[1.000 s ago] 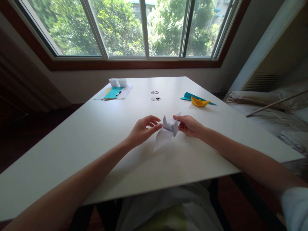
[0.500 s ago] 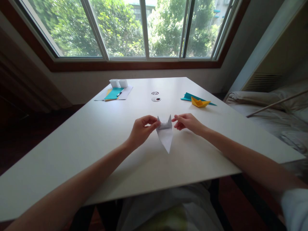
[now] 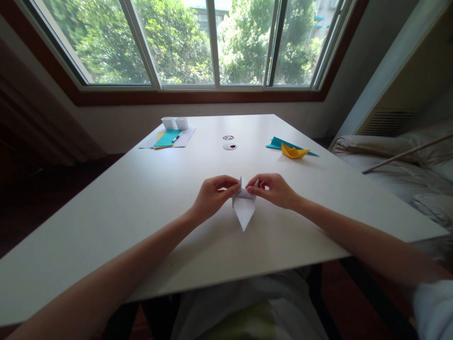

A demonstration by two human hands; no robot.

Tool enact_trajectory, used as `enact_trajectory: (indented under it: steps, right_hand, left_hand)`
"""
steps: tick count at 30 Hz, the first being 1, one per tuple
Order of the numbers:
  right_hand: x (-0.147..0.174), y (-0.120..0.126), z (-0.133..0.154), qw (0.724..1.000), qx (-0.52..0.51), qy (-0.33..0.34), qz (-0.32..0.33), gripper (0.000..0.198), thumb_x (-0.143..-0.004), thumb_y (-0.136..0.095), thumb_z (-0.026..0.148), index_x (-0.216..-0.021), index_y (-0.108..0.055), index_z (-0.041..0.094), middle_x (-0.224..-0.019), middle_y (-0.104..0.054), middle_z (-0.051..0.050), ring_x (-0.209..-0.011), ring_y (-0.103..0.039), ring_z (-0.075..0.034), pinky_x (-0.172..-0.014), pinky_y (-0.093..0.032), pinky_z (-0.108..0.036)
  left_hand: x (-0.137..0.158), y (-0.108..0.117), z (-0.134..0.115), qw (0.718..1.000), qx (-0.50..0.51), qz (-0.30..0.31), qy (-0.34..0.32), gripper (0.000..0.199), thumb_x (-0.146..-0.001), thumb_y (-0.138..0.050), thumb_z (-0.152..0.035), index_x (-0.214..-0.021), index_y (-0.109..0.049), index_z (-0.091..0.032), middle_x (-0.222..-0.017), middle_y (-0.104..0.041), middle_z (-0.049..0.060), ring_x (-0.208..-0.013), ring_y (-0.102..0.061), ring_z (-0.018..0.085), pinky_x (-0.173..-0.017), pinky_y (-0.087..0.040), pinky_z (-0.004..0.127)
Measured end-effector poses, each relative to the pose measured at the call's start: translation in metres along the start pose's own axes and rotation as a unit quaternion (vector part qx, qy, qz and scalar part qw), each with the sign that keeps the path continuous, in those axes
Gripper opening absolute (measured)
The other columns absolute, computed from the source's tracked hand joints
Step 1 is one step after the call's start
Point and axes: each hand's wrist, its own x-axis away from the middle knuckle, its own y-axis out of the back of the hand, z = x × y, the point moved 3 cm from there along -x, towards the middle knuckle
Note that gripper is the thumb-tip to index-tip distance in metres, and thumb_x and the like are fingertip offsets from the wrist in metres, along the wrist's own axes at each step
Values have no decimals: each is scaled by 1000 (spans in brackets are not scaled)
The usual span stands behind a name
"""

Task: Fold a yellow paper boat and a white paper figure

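Observation:
A folded white paper piece [image 3: 244,208] is held just over the near part of the white table [image 3: 148,198]. It has two upright points at its far side and a long pointed flap toward me. My left hand [image 3: 216,196] pinches its left side between thumb and fingers, beside the left upright point. On the other side, my right hand [image 3: 274,190] is closed on the upper right part, thumb and forefinger at the fold near the right point. The fingertips hide part of the paper's far edge.
At the back left lie a teal sheet [image 3: 169,138], a pen [image 3: 177,137] and two small white folded paper boxes [image 3: 174,123]. Two round patterned pieces [image 3: 230,147] lie mid-table. A yellow paper boat [image 3: 294,151] stands before a teal folded paper plane [image 3: 278,141] at the right.
My right hand has moved left and taken hold of the white paper, having been apart from it. The paper has shifted slightly nearer and turned, its pointed flap swinging left.

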Motion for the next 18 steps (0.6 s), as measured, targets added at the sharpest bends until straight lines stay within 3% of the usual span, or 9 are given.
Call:
enact_trajectory:
  steps: [5, 11, 18]
  right_hand:
    - [1, 2, 5, 999, 24, 34, -7, 18, -78, -57, 34, -80, -66, 19, -72, -64, -1, -60, -50, -10, -57, -39, -23]
    - [3, -1, 15, 995, 47, 84, 8, 12, -80, -55, 29, -80, -63, 19, -72, -61, 1, -62, -51, -9, -59, -39, -22]
    - [4, 0, 18, 991, 88, 100, -14, 12, -82, -52, 28, -81, -60, 20, -74, -59, -1, -65, -51, -11, -61, -40, -23]
  left_hand:
    - [-4, 5, -12, 997, -59, -7, -55, 29, -72, -64, -34, -94, -63, -15, -76, -62, 3, -73, -58, 14, -63, -49, 23]
    - [-9, 6, -33, 985, -148, 55, -72, 20, -74, -62, -33, -73, -65, -13, -69, -63, 3, -65, -57, 13, -59, -46, 22]
    - [-9, 13, -36, 976, -201, 56, -55, 19, -73, -60, -33, -72, -65, -14, -68, -65, 3, -63, -58, 14, -59, -48, 23]
